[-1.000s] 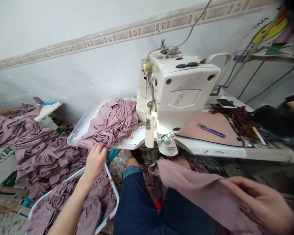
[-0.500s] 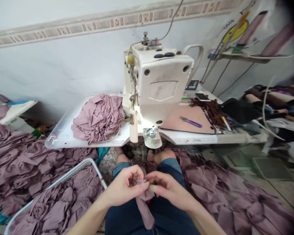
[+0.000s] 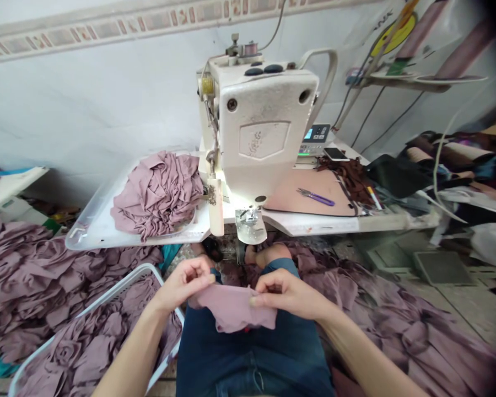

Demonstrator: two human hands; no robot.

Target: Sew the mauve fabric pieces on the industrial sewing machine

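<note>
A small mauve fabric piece [image 3: 235,311] is stretched between my two hands, above my lap. My left hand [image 3: 189,282] pinches its upper left corner between thumb and fingers. On the other side, my right hand [image 3: 276,292] grips the upper right edge the same way. The cloth's lower edge hangs loose and wavy. Just beyond the hands is the sewing machine [image 3: 268,132], with its metal plate [image 3: 251,227] at the table's front edge.
Left of the machine, a heap of mauve fabric [image 3: 159,193] lies on the white table [image 3: 326,225]. A basket [image 3: 146,269] of mauve pieces stands at my left. Purple thread snips [image 3: 316,197] rest on a pinkish mat [image 3: 283,190]. More mauve cloth [image 3: 397,325] covers the floor at right.
My hands have moved apart, drawing the bunched fabric piece out flat between them. The camera view has shifted slightly, so the machine appears a little higher and further left.
</note>
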